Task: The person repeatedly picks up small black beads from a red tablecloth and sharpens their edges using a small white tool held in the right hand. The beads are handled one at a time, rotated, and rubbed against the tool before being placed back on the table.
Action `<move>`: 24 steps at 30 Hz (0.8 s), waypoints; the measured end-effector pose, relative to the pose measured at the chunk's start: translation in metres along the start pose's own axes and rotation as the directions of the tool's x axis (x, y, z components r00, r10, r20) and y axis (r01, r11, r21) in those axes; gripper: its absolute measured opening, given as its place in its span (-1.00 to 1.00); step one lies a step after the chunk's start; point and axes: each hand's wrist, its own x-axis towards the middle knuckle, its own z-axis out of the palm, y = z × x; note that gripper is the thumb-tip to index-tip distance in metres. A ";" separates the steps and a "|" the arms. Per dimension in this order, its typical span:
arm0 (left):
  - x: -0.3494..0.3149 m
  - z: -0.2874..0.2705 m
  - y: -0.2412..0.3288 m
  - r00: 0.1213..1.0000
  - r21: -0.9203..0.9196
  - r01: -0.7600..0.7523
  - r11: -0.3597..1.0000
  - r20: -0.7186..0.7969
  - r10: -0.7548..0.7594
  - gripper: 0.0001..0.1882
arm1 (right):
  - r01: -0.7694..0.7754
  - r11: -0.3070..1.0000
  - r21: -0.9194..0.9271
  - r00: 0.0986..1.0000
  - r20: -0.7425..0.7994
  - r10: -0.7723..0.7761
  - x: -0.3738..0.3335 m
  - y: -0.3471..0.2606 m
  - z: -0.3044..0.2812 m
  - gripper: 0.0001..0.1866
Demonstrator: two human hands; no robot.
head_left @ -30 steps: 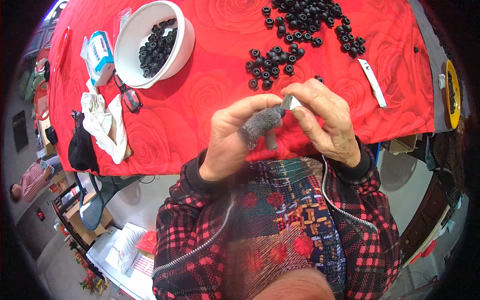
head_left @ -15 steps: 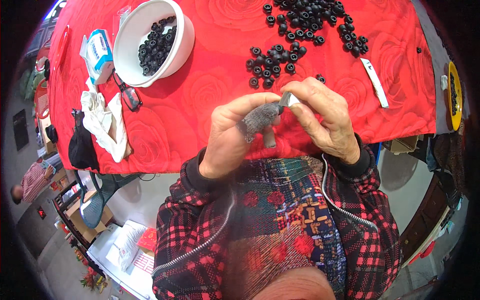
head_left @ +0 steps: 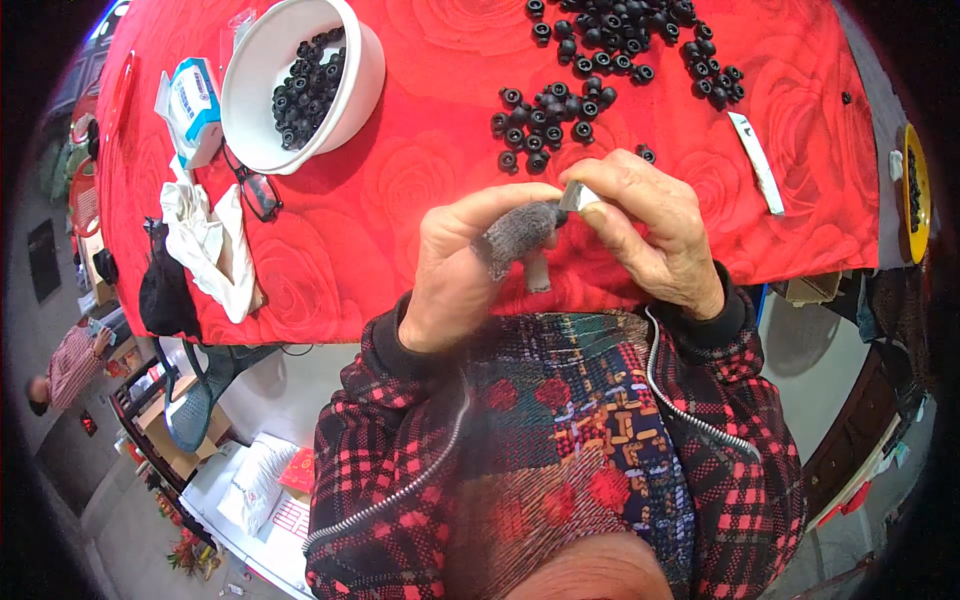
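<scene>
Over the near part of the red tablecloth, my left hand (head_left: 448, 255) is closed, with grey knitted covers (head_left: 515, 240) on two of its fingers. Its fingertips pinch a small black part (head_left: 561, 215), mostly hidden. My right hand (head_left: 655, 235) is closed on a thin metal blade (head_left: 572, 194) with a white wrapping at its held end. The blade's edge meets the black part between both hands. Just beyond lies a cluster of small black round parts with hollow ends (head_left: 550, 115).
More black parts (head_left: 625, 40) are heaped at the far side. On the left stand a white bowl (head_left: 365, 90) of black parts, a blue-and-white box (head_left: 195, 105), glasses (head_left: 262, 197) and white gloves (head_left: 215, 240). To the right are a white strip (head_left: 757, 165) and a yellow dish (head_left: 921, 235).
My hands stay almost in place; the blade has tilted slightly against the black part. The view has shifted a little. In the background, the person at left has moved slightly.
</scene>
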 end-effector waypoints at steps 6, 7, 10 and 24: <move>0.003 0.000 -0.001 0.999 0.001 -0.040 0.999 0.022 0.040 -0.75 | -0.006 1.000 0.018 1.000 0.001 0.006 0.001 0.002 -0.001 -0.76; 0.004 0.001 -0.001 0.999 -0.011 -0.043 0.999 0.020 0.043 -0.75 | -0.007 1.000 0.027 1.000 -0.001 0.007 0.001 0.003 -0.001 -0.76; 0.005 0.001 -0.005 0.999 -0.029 -0.036 0.999 -0.003 0.036 -0.75 | -0.010 1.000 0.009 1.000 -0.002 0.010 -0.001 0.007 0.000 -0.76; 0.014 -0.013 -0.004 0.998 -0.243 -0.054 0.968 0.001 0.056 -0.65 | -0.164 0.949 0.270 0.981 -0.059 0.186 -0.003 -0.002 -0.008 -0.69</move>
